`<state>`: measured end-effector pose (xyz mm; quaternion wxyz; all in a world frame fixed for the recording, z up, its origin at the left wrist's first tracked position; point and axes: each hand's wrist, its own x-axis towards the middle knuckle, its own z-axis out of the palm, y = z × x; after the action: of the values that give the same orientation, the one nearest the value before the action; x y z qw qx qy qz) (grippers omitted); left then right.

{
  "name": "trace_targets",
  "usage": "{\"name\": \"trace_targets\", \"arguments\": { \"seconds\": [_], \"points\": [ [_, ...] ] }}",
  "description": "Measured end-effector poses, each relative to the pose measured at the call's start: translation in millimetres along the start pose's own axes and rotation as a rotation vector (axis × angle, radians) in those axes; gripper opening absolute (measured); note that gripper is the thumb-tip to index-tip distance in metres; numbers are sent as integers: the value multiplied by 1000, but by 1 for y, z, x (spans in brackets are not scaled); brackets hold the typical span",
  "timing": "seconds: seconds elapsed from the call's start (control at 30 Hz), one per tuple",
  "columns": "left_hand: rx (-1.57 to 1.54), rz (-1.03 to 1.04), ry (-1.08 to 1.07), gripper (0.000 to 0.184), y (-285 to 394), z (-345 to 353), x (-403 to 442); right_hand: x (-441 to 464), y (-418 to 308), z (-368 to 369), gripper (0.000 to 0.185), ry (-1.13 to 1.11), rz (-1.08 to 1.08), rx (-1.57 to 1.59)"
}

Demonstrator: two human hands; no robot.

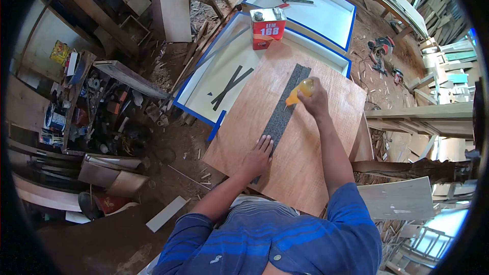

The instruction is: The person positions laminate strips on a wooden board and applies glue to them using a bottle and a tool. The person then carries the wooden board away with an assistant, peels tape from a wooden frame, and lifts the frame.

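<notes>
Directly under left hand (pixel 257 161) fingers: dark strip (pixel 281 117).

Smooth, faintly glossy wood in board (pixel 300 160); matt, speckled, rough-looking finish on strip (pixel 279 121) between the board's near and far edges; glossy, apparently metal can (pixel 268 30) near the board's far corner; translucent, plastic-looking bottle (pixel 295 95); matt cloth shirt (pixel 254 242).
</notes>
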<state>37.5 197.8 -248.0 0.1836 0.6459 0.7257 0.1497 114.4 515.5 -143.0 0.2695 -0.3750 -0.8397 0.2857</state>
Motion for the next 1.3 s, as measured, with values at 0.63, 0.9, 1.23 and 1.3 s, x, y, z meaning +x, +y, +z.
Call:
{"name": "trace_targets", "arguments": {
  "seconds": [0.63,0.9,1.23,1.3],
  "points": [
    [18,-4,9,71,-1,2,0,-65,-37,6,54,-142,-43,116],
    [-6,2,-10,71,-2,2,0,2,9,-3,55,28,26,-20],
    [32,12,-19,71,-5,3,-1,-48,-16,-1,56,-111,-18,-42],
    [30,6,-25,71,-5,1,-1,-79,-49,-4,58,-154,-65,25]
  ]
}}
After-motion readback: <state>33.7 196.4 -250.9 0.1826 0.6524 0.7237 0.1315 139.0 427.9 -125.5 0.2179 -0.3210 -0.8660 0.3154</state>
